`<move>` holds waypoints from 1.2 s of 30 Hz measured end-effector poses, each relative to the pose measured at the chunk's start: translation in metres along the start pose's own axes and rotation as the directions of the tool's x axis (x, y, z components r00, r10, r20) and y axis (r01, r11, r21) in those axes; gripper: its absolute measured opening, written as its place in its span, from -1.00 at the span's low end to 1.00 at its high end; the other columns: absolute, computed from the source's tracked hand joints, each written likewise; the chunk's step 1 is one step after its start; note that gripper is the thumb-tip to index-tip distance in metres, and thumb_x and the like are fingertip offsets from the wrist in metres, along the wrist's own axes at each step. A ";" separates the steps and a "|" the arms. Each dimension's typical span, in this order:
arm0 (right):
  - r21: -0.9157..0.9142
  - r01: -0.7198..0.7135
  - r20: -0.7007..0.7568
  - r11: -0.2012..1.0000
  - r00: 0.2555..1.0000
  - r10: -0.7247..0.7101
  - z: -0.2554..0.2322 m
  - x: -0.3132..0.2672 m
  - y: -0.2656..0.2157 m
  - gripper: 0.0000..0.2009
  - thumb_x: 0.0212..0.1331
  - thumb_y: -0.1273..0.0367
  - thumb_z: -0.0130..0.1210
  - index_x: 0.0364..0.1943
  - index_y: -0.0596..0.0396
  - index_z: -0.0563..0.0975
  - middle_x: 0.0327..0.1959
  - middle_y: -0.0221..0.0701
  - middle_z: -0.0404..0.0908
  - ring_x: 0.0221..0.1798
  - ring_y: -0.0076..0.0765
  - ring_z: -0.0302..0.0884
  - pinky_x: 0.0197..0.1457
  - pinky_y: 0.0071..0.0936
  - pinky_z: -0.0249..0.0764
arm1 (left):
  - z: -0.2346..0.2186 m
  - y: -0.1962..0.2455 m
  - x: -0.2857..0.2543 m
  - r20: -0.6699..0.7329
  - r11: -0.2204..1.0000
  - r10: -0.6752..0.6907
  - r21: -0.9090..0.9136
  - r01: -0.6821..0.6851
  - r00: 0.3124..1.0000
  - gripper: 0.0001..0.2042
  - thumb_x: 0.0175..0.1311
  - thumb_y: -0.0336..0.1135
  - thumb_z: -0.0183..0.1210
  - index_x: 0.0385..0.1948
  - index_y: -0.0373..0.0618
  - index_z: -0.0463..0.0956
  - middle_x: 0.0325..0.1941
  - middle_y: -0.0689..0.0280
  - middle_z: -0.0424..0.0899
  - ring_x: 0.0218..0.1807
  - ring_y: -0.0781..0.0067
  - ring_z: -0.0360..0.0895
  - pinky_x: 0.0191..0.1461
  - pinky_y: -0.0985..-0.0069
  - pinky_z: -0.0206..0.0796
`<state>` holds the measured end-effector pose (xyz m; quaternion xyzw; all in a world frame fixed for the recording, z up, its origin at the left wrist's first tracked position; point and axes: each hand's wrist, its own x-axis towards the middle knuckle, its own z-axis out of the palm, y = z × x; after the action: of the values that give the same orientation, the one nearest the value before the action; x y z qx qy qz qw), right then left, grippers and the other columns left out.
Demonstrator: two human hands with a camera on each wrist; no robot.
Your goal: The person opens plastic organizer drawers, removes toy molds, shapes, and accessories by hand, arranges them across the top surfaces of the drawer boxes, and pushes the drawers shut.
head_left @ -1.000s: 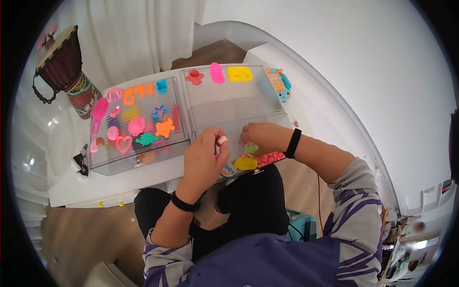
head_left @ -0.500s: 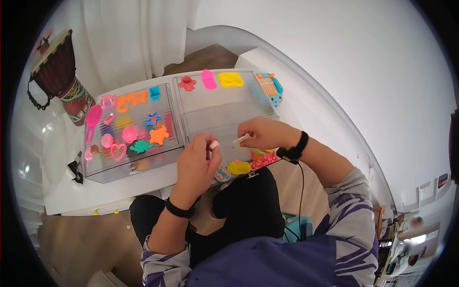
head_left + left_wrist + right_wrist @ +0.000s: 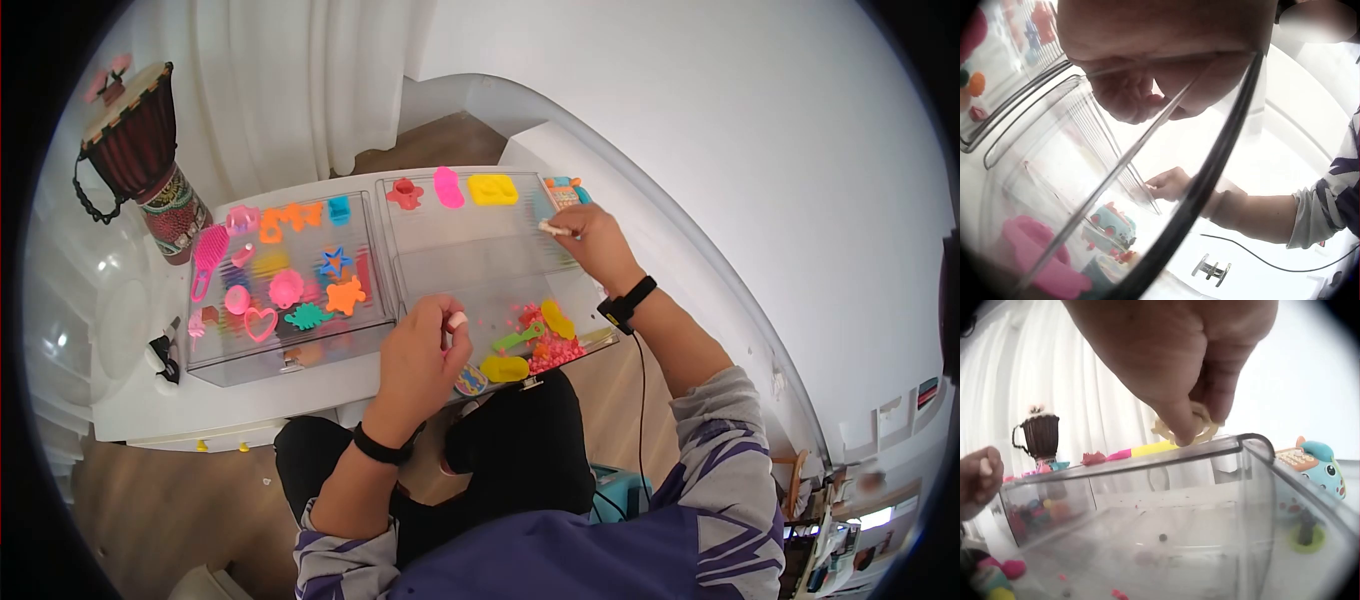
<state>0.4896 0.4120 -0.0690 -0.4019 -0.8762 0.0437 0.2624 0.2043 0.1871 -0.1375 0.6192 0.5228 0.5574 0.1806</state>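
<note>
My right hand (image 3: 600, 248) pinches a cream-coloured ring-shaped cutter (image 3: 552, 229) over the far right of a clear plastic drawer (image 3: 440, 240). In the right wrist view, the cutter (image 3: 1210, 432) has a wavy edge and overlaps the drawer's rim. My left hand (image 3: 418, 352) is raised near the front of this drawer, its fingers curled round a small pale pink piece (image 3: 457, 320). At the drawer's front right lie pink-red bits (image 3: 562, 352), a green tool (image 3: 515, 338) and yellow moulds (image 3: 506, 369). A red flower-shaped mould (image 3: 404, 194), a pink mould (image 3: 449, 187) and a yellow mould (image 3: 493, 189) line the far end.
A second clear box (image 3: 340, 360) at left carries a pink brush (image 3: 209, 260), a green dinosaur cutter (image 3: 308, 316), an orange bear-like cutter (image 3: 345, 295) and several other moulds. A toy phone (image 3: 566, 190) stands beyond the drawer, a drum (image 3: 150, 150) at far left.
My right hand has lifted the cream cutter from the pile at the front right and carried it to the far right. The left hand stays nearly where it was.
</note>
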 end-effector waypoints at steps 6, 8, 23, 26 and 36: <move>-0.090 0.151 0.114 0.984 0.984 -0.140 0.005 -0.009 -0.003 -0.61 0.45 0.40 0.44 0.33 0.09 0.80 0.33 -0.13 0.86 0.38 0.15 0.77 0.50 -0.09 0.70 | 0.000 -0.001 0.000 0.006 1.000 0.011 -0.016 -0.011 1.000 -0.81 0.53 -0.45 0.38 0.06 -0.13 0.60 -0.22 0.25 0.74 -0.37 0.25 0.66 -0.23 0.28 0.52; -0.108 0.160 0.098 0.981 0.984 -0.149 0.008 -0.008 0.002 -0.57 0.48 0.38 0.41 0.39 0.12 0.76 0.40 -0.11 0.83 0.43 0.17 0.76 0.54 -0.08 0.68 | 0.000 0.000 0.000 0.005 1.000 0.009 -0.015 -0.009 1.000 -0.81 0.53 -0.44 0.38 0.05 -0.13 0.60 -0.22 0.24 0.74 -0.37 0.23 0.66 -0.23 0.27 0.52; -0.104 0.066 0.161 0.992 0.986 -0.049 0.042 0.060 0.047 -0.53 0.50 0.35 0.29 0.45 0.14 0.66 0.35 0.05 0.82 0.43 0.26 0.75 0.50 0.02 0.67 | -0.002 0.001 0.001 0.059 0.999 -0.005 0.041 0.003 0.998 -0.81 0.51 -0.46 0.37 0.05 -0.14 0.62 -0.18 0.19 0.75 -0.29 0.15 0.70 -0.17 0.24 0.54; -0.145 0.293 -0.047 0.945 0.952 -0.302 0.037 0.050 0.038 -0.63 0.45 0.36 0.32 0.29 0.10 0.74 0.24 -0.06 0.88 0.37 0.19 0.79 0.45 0.01 0.69 | 0.000 -0.002 0.001 0.059 0.999 0.023 0.043 -0.026 0.998 -0.79 0.50 -0.46 0.37 0.07 -0.17 0.63 -0.17 0.17 0.77 -0.27 0.14 0.72 -0.14 0.22 0.56; 0.205 0.434 0.247 0.877 0.844 -0.475 0.004 -0.024 -0.052 -0.87 0.27 0.50 0.37 -0.16 -0.02 0.73 -0.25 -0.40 0.76 -0.13 -0.06 0.79 -0.09 -0.16 0.74 | 0.000 -0.001 0.001 0.085 0.999 -0.023 0.033 0.020 0.996 -0.76 0.50 -0.46 0.37 0.12 -0.19 0.64 -0.13 0.15 0.77 -0.27 0.17 0.71 -0.12 0.26 0.58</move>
<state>0.4653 0.3601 -0.0680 -0.1520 -0.9699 0.1005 0.1616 0.2040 0.1880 -0.1376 0.6395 0.5301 0.5201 0.1988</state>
